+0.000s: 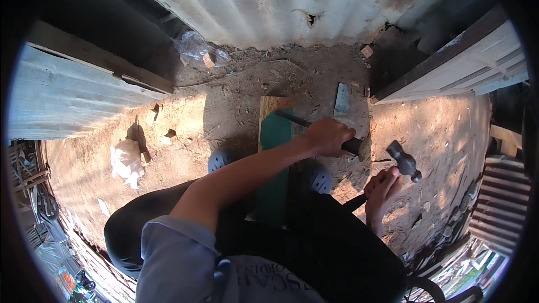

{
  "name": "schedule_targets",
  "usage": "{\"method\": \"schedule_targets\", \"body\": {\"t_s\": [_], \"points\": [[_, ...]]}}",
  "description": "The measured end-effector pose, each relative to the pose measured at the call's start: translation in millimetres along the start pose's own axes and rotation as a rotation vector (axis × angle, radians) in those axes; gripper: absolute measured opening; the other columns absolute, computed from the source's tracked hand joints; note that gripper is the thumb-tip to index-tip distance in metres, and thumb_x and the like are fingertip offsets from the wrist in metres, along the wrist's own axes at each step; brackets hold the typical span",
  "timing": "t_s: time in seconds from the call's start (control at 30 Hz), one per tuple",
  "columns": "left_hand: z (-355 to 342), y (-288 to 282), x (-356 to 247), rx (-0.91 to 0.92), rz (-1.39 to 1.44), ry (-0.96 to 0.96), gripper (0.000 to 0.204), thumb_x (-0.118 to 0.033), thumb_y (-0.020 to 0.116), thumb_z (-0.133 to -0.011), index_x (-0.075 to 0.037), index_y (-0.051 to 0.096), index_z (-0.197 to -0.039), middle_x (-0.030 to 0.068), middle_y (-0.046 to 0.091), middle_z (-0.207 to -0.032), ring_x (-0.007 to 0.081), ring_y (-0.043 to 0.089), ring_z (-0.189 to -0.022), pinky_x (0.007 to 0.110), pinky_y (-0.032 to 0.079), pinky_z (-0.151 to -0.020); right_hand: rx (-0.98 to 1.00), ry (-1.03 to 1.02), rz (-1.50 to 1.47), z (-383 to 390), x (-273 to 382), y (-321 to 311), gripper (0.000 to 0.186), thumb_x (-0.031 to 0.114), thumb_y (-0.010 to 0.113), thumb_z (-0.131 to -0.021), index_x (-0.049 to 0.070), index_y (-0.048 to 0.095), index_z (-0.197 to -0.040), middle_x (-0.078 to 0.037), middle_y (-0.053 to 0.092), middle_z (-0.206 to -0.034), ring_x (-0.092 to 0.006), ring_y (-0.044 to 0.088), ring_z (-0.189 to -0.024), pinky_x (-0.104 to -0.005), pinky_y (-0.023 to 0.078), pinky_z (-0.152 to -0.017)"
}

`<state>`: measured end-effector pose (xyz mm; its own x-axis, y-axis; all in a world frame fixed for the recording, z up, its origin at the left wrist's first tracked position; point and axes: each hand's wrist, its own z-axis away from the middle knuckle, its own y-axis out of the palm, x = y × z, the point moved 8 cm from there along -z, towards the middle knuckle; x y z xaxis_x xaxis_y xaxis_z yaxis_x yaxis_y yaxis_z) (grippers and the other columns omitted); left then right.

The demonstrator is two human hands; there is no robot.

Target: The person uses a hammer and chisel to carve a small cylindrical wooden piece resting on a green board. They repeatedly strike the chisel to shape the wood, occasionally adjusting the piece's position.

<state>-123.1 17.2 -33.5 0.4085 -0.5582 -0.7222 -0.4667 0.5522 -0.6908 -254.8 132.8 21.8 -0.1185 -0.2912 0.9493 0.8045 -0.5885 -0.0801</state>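
My left hand reaches across to the right, its fingers wrapped round the dark handle of a chisel. The chisel lies at a low slant, and its far end meets the far part of a green-painted wooden board. That board stretches away from me between my knees, with bare wood showing at its far end. Out to the right, my right hand is closed on the handle of a hammer. The hammer's dark metal head is raised, apart from the chisel's butt end.
A flat, pale metal blade lies beyond the board. Wood offcuts and a whitish bundle rest on the dirt at left. Clear plastic sits by the corrugated metal sheet. A white panelled board stands at right.
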Motion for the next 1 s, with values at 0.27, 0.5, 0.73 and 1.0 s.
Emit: {"method": "schedule_targets", "body": {"t_s": [0.27, 0.5, 0.73, 1.0], "points": [[45, 66, -7, 0.595, -0.148, 0.147, 0.02, -0.024, 0.063, -0.074, -0.011, 0.065, -0.09, 0.0104, 0.066, -0.083, 0.0314, 0.065, -0.082, 0.044, 0.052, -0.068, 0.068, -0.093, 0.217, -7, -9, -14, 0.028, 0.034, 0.039, -0.1, 0.012, 0.037, -0.082, 0.006, 0.031, -0.055, -0.0029, 0.026, -0.038, -0.0205, 0.02, -0.033], [108, 103, -6, 0.797, -0.311, 0.355, 0.015, -0.018, 0.063, -0.073, -0.011, 0.067, -0.086, 0.0099, 0.067, -0.083, 0.0295, 0.066, -0.085, 0.042, 0.053, -0.07, 0.035, -0.012, 0.135, -4, 3, -19, 0.034, 0.037, 0.04, -0.098, 0.008, 0.037, -0.08, 0.004, 0.032, -0.055, -0.0041, 0.031, -0.041, -0.0212, 0.025, -0.037], [64, 1, -23, 0.372, -0.017, 0.251, 0.024, -0.023, 0.065, -0.074, -0.009, 0.062, -0.094, 0.0158, 0.064, -0.085, 0.0331, 0.064, -0.084, 0.045, 0.05, -0.071, 0.075, -0.037, 0.158, -9, 3, -11, 0.037, 0.04, 0.041, -0.097, 0.007, 0.04, -0.081, 0.004, 0.033, -0.055, -0.0046, 0.034, -0.042, -0.0221, 0.027, -0.038], [9, -169, 54, 0.154, 0.119, -0.263, 0.028, -0.024, 0.066, -0.069, -0.003, 0.061, -0.087, 0.0118, 0.064, -0.08, 0.024, 0.062, -0.078, 0.034, 0.049, -0.07, 0.094, -0.098, 0.168, -15, 6, -9, 0.031, 0.036, 0.04, -0.099, 0.013, 0.037, -0.079, 0.006, 0.028, -0.054, -0.0021, 0.026, -0.039, -0.0195, 0.019, -0.033]]}}
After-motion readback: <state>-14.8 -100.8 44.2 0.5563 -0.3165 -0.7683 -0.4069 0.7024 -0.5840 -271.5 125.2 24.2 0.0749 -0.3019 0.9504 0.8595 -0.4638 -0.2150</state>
